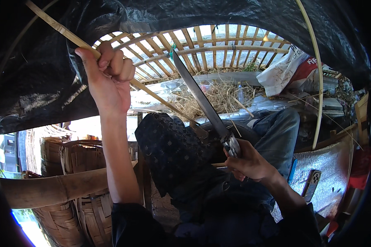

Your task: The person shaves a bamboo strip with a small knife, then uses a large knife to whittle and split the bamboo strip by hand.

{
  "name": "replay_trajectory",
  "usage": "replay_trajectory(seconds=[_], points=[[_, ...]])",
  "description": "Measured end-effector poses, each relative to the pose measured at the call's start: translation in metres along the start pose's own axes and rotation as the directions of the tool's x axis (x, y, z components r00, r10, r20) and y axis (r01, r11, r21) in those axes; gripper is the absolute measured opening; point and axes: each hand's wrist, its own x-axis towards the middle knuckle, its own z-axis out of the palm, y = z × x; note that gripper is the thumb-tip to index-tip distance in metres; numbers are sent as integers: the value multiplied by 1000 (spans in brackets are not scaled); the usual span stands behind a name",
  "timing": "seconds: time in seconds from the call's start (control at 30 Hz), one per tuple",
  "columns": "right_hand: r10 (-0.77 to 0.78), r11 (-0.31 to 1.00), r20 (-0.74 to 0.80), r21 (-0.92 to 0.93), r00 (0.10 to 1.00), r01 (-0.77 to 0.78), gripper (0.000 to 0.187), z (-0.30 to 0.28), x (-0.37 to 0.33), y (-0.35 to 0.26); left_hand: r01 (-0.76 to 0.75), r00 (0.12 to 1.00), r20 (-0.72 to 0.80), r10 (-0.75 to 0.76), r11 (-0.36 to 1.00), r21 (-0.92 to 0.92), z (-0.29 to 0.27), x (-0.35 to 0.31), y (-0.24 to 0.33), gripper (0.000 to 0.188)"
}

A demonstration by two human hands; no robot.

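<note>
High on the left, my left hand (113, 80) has its fingers curled round a long, thin bamboo strip (64, 31). The strip slants from the upper left down past the hand toward my lap. A machete (198, 96) with a long, straight steel blade is in my right hand (251, 162), gripped by its handle. Its blade points up and to the left, and the tip overlaps the slats behind it in view. The strip's lower end lies left of the blade, above a dark patterned cloth (165, 142) over my leg. Whether strip and blade touch, I cannot tell.
Black plastic sheeting (251, 16) hangs overhead, before a bamboo slat fence (214, 49). Shavings (206, 99), a clear bottle (240, 91) and a white-and-red sack (280, 72) lie ahead. A phone (312, 184) rests at right; a thick bamboo pole (57, 189) and woven baskets (57, 222) stand left.
</note>
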Motion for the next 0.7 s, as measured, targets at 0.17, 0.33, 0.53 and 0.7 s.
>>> replay_trajectory(seconds=[0.17, 0.33, 0.53, 0.7], points=[[-39, 999, -90, -21, 995, 37, 16, -5, -11, -5, -87, 978, 183, 103, 992, -95, 7, 11, 41, 42], [-37, 999, -93, -41, 995, 33, 15, -9, -19, -19, -66, 937, 346, 52, 997, 28, 17, 20, 100, 37], [-2, 1000, -135, -24, 991, -1, 15, -4, -23, -19, 11, 907, 422, 14, 998, -57, 8, 25, 74, 38], [4, 1000, -165, -29, 986, -9, 17, -2, -28, -19, -115, 934, 348, 78, 989, 88, 18, 28, 122, 35]])
